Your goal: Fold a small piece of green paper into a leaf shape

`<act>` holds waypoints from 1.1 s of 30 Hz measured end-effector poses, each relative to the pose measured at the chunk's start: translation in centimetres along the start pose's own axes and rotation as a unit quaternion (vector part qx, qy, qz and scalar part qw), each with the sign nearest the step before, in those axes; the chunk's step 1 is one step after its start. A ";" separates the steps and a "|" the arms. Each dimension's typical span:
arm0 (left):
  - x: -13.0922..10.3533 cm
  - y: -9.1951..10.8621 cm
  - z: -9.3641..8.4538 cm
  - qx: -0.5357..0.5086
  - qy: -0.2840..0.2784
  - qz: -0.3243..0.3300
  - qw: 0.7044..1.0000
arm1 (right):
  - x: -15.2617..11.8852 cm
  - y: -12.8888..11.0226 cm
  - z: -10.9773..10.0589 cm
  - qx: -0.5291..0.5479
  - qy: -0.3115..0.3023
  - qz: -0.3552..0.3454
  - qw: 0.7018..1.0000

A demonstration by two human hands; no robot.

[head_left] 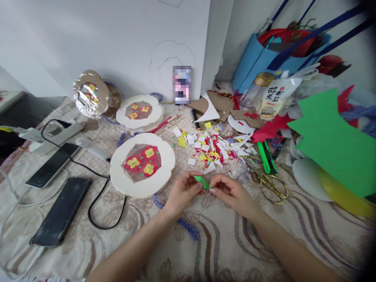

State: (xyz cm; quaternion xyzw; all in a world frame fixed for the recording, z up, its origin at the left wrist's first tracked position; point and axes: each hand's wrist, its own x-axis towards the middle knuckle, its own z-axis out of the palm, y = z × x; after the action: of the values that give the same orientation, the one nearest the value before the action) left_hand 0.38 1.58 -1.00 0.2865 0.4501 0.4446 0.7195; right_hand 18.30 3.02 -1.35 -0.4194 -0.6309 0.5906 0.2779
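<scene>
A small green paper piece [201,181] is pinched between both hands above the patterned tablecloth [235,246]. My left hand [187,190] grips it from the left, thumb and fingers pressed together. From the right, the fingertips of my right hand [225,190] close on its lower right end. Left of my hands lies a white scalloped disc [167,156] with red and yellow paper flowers in its middle. Scattered white, red and yellow paper scraps [214,147] lie just beyond my fingers. Gold-handled scissors [273,188] rest to the right of my right hand.
A green cutter [266,156] and a large green sheet [337,145] are at the right. Behind stand a blue bag [249,62] and a propped-up phone [182,85]. Two dark phones, a glue gun [92,149] and cables occupy the left. Another flowered disc [158,113] lies farther back.
</scene>
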 end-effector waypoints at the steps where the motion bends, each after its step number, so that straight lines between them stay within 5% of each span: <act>1: 0.0 0.0 0.0 -0.009 0.001 -0.005 1.000 | 0.0 0.0 0.0 0.004 0.003 0.003 1.000; 23: 0.2 -0.5 -0.2 0.066 -0.012 0.003 0.998 | 0.0 -0.1 0.5 -0.004 0.031 -0.005 0.999; 33: 0.0 -0.2 -0.1 0.021 -0.008 -0.025 0.999 | -0.3 -0.3 0.6 0.005 0.031 -0.015 0.999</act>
State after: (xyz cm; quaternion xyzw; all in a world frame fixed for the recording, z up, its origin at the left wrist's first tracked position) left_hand 0.40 1.53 -1.22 0.2936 0.4609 0.4143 0.7278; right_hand 17.91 2.50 -1.13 -0.4268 -0.6254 0.5763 0.3076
